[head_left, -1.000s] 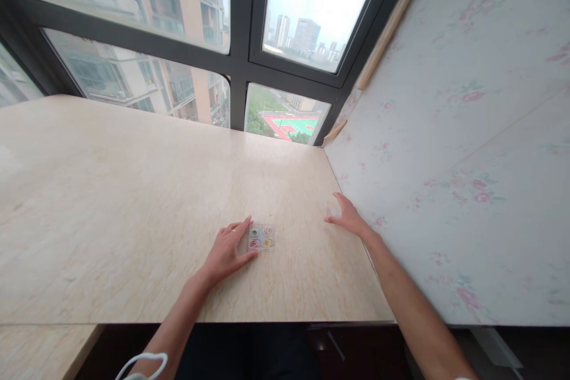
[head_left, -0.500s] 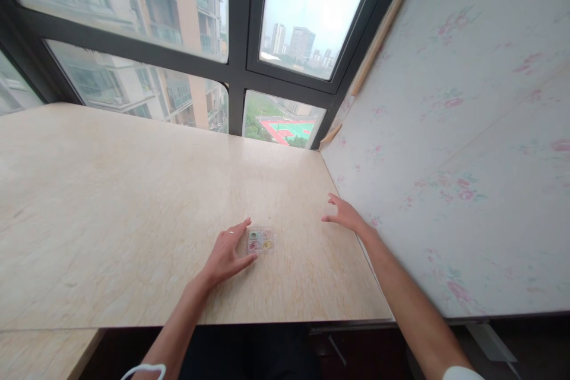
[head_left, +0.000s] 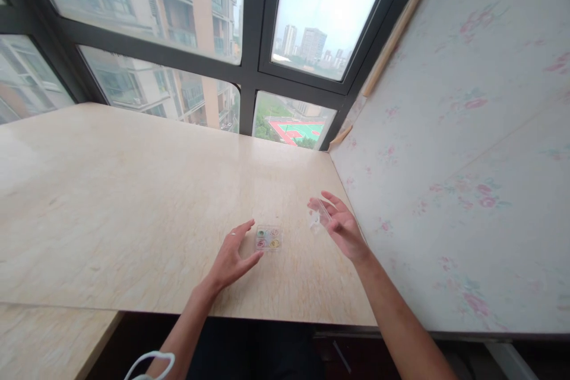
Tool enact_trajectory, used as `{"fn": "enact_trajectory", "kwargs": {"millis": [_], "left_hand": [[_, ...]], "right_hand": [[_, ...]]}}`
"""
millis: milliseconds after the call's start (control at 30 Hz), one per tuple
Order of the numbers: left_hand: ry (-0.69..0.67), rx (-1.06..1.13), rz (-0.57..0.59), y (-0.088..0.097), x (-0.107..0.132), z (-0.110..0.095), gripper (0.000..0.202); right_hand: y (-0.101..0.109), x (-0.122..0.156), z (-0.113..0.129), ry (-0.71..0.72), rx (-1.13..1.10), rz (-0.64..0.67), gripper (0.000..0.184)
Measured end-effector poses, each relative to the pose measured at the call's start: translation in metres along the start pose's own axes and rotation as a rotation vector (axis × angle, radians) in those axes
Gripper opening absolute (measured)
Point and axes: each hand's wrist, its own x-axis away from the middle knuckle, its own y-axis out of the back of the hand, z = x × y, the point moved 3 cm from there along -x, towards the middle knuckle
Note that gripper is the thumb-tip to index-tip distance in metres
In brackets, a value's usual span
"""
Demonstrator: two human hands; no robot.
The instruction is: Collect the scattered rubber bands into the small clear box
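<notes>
A small clear plastic box (head_left: 269, 238) lies flat on the pale counter, its compartments holding little coloured rings in green, pink, red and yellow. My left hand (head_left: 231, 255) rests at the box's left side, thumb and fingers spread around its near and far corners. Whether the fingertips touch the box I cannot tell. To the right, my right hand (head_left: 342, 228) is raised above the counter with a thin clear plastic piece (head_left: 319, 214) between thumb and fingers. That piece is tilted, and its exact kind is hard to make out.
The marbled counter (head_left: 146, 208) runs up to dark-framed windows (head_left: 250, 77). A flower-patterned wall (head_left: 445, 148) stands close along the right, beside my right arm. The counter's front edge is near my legs, with a lower ledge (head_left: 53, 338) at the left.
My right hand was empty beside the wall; now it is nearer, turned palm-up, with the clear piece in it. My left hand keeps its place by the box. The view has shifted slightly.
</notes>
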Motion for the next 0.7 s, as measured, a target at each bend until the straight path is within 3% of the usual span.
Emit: {"fn": "enact_trajectory", "kwargs": {"millis": [133, 200, 367, 500, 700], "left_hand": [[0.062, 0.131, -0.06, 0.006, 0.016, -0.026, 0.061], [0.068, 0.16, -0.087, 0.009, 0.02, -0.046, 0.066], [-0.016, 0.177, -0.17, 0.011, 0.013, -0.087, 0.084], [-0.028, 0.189, -0.221, 0.008, 0.004, -0.098, 0.084], [0.024, 0.21, -0.251, -0.001, 0.005, -0.099, 0.072]], "right_hand": [[-0.043, 0.012, -0.011, -0.045, -0.193, -0.069, 0.087], [-0.064, 0.016, -0.017, -0.064, -0.364, -0.112, 0.078], [-0.101, 0.017, -0.026, -0.093, -0.697, -0.104, 0.063], [-0.11, 0.018, -0.031, -0.122, -0.648, -0.058, 0.067], [-0.102, 0.023, -0.035, -0.107, -0.396, 0.005, 0.078]]}}
